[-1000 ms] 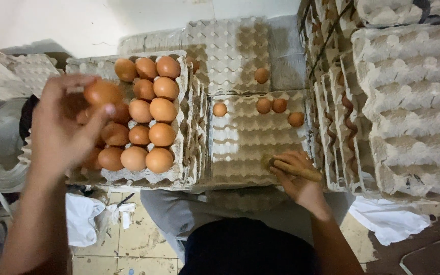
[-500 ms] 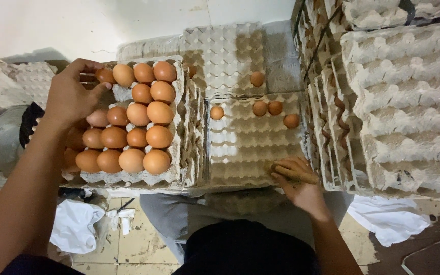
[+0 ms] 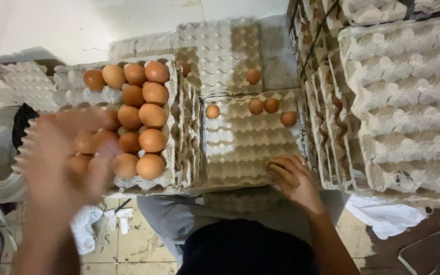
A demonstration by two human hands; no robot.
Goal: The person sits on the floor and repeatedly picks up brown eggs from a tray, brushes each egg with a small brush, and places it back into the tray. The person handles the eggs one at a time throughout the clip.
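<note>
My left hand (image 3: 64,163) is a blur over the near left part of the left egg tray (image 3: 179,127), with its fingers spread and nothing seen in it. That tray holds several brown eggs (image 3: 153,116) in rows. One egg (image 3: 93,79) sits at the far left of its back row. My right hand (image 3: 292,179) rests on the near right corner of the middle egg tray (image 3: 240,147), fingers curled over its edge. The middle tray carries a few brown eggs (image 3: 256,106) along its far side.
Tall stacks of grey cardboard trays (image 3: 403,102) fill the right side, and more trays (image 3: 220,51) lie behind with one egg (image 3: 253,76). A white cloth (image 3: 85,229) lies on the tiled floor on the left, and another cloth (image 3: 383,216) on the right. My lap is below the trays.
My left hand carried an egg to the far left of the left tray's back row, let it go, and has swung back toward me. The right hand has stayed put.
</note>
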